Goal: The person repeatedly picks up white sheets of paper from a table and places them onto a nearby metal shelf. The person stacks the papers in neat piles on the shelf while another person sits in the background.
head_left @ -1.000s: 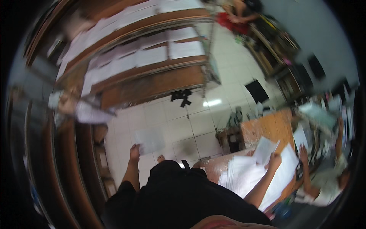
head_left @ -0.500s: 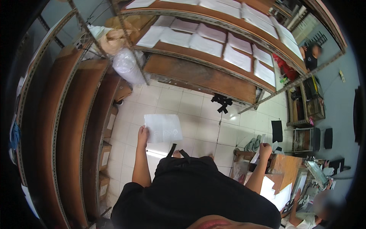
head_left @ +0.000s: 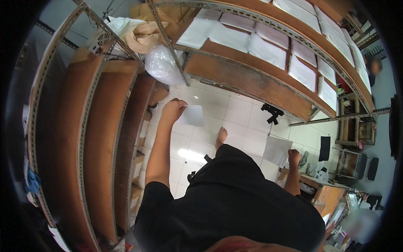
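Observation:
My left hand (head_left: 174, 111) is stretched out ahead, its fingers closed on the edge of a thin white sheet (head_left: 193, 116) that hangs above the floor. Off to my right, my right hand (head_left: 294, 158) is a closed fist at the corner of a second thin, greyish sheet (head_left: 277, 151), held out flat. Whether the sheets are paper or plastic film I cannot tell. One bare foot (head_left: 222, 135) shows on the tiles between my hands.
Ahead, a metal-framed rack (head_left: 252, 86) carries rows of white sheets (head_left: 266, 51) on brown shelves. Another brown shelf unit (head_left: 98, 151) stands close on my left. A clear plastic bundle (head_left: 161, 65) sits in the corner. Right: a cluttered workbench (head_left: 331, 197), a person (head_left: 361, 224) beside it.
I have turned and stepped forward toward the rack. My left hand has reached farther ahead with its sheet. The right hand's sheet now spreads to the left of the fist.

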